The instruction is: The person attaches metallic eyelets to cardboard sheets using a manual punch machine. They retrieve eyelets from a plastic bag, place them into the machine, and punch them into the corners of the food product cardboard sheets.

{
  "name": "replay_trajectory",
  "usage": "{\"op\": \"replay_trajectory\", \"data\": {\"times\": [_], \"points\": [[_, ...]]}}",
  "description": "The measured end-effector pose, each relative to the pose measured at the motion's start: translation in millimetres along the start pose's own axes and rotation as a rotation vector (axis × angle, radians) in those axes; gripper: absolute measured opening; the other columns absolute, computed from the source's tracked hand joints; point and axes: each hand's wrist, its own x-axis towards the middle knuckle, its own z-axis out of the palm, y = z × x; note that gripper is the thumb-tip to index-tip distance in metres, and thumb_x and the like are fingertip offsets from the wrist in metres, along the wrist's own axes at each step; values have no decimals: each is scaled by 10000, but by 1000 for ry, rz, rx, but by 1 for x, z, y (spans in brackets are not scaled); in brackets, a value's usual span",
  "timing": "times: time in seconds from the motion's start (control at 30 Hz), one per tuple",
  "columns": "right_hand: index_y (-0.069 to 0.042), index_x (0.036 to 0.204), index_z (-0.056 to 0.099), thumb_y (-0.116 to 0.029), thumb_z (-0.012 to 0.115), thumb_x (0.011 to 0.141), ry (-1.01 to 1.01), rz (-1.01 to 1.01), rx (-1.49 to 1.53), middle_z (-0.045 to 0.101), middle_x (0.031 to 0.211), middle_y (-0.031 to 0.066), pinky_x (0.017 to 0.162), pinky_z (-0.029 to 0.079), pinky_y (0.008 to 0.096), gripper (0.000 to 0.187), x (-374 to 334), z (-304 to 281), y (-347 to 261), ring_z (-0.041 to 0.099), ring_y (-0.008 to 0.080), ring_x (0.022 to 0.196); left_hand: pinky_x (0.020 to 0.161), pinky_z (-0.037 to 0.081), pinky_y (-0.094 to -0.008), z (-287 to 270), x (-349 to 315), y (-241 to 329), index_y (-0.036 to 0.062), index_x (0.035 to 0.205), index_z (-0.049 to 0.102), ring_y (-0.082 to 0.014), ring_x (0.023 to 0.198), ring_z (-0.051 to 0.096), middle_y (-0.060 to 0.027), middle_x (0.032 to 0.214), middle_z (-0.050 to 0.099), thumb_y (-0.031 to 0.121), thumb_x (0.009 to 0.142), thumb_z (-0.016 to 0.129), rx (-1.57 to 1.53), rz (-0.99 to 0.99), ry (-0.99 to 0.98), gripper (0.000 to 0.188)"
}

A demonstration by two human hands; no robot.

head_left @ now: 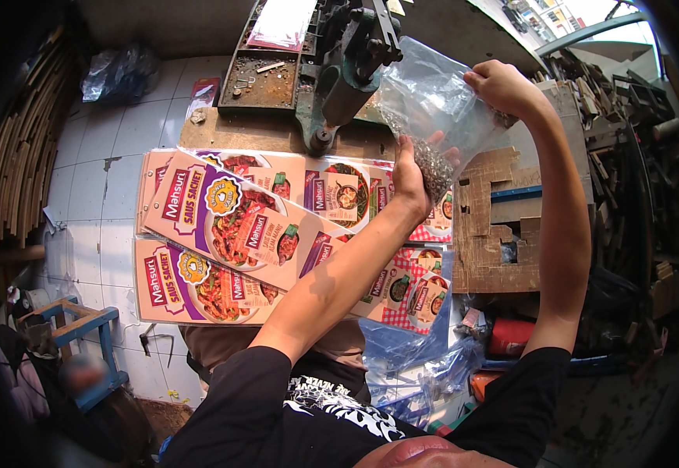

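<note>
Holding a clear bag [428,100] of small shiny pieces [434,168] above the tabletop's [226,134] far side, just right of the metal press [347,90].
The left hand [411,179] has its grip clasped around the bag's bulging bottom, fingers showing through the plastic; the right hand [503,86] pinches its upper right edge. Printed boards [238,210] overlap along the tabletop's near edge.

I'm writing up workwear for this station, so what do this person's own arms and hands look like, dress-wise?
The left hand and right hand are bare: no gloves, watch or bracelet shows. Short, plain black sleeves leave both forearms uncovered. They belong to a black shirt with white chest print.
</note>
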Motion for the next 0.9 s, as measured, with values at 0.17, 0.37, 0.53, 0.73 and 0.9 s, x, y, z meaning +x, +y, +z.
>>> {"op": "replay_trajectory", "data": {"times": [0.17,0.37,0.53,0.73,0.9], "points": [[14,1015,650,-377,531,999,56,-60,-56,648,734,128,600,520,387,409,10,3,9,648,218,646,929,520,-436,6,-3,5,33,1343,477,-289,1069,612,-97,1349,567,526,1049,214,-22,-55,-33,631],[17,1052,651,-360,536,997,12,-32,-28,657,745,125,527,531,373,398,9,-2,-6,649,217,595,933,508,-418,10,-4,12,40,1339,492,-276,1077,598,-73,1349,566,535,1046,229,-49,-65,3,633],[-74,1164,684,-394,572,964,-15,14,-71,710,1014,200,847,524,422,393,11,-7,-15,686,351,962,929,506,-418,9,-1,14,53,1340,496,-273,1093,585,-72,1327,574,537,1044,236,-67,-76,-5,624],[-78,1168,683,-406,581,957,-59,21,-73,705,1044,205,862,522,426,403,13,-13,-21,679,358,991,921,510,-428,3,6,14,69,1334,488,-283,1094,586,-105,1316,575,519,1048,247,-76,-84,-48,586],[-75,1169,682,-412,586,954,-8,-25,-97,706,1041,203,856,521,428,411,20,-7,-11,680,359,985,890,535,-462,11,3,13,161,1343,380,-315,1069,618,-131,1324,569,440,1066,261,-62,26,21,410]]}}
